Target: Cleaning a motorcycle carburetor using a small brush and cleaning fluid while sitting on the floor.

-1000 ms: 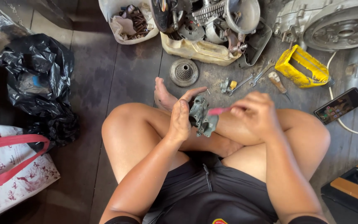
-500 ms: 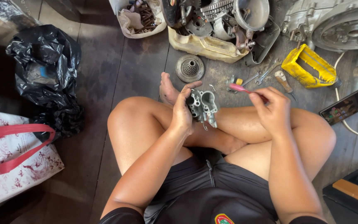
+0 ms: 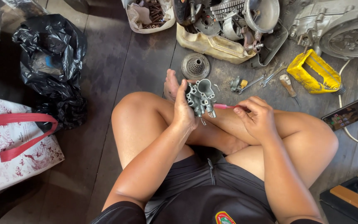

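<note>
I sit cross-legged on a dark wooden floor. My left hand point(image 3: 182, 111) grips a grey cast-metal carburettor body point(image 3: 201, 98), held upright above my shins. My right hand point(image 3: 257, 118) pinches a thin pink-handled tool point(image 3: 223, 106) whose tip reaches the right side of the metal body. Both hands hover over my crossed legs, a little apart from each other.
A round metal gear-like disc point(image 3: 195, 65) lies by my foot. Wrenches point(image 3: 266, 79), a screwdriver point(image 3: 287, 85), a yellow container point(image 3: 316, 73), a tray of engine parts point(image 3: 212, 43), an engine casing point(image 3: 344, 29), a phone point(image 3: 347, 113), a black plastic bag point(image 3: 50, 62) and a floral bag point(image 3: 17, 145) surround me.
My left hand turned and raised the metal body upright. My right hand swung out right, then came back, bringing the pink tool to the part's side.
</note>
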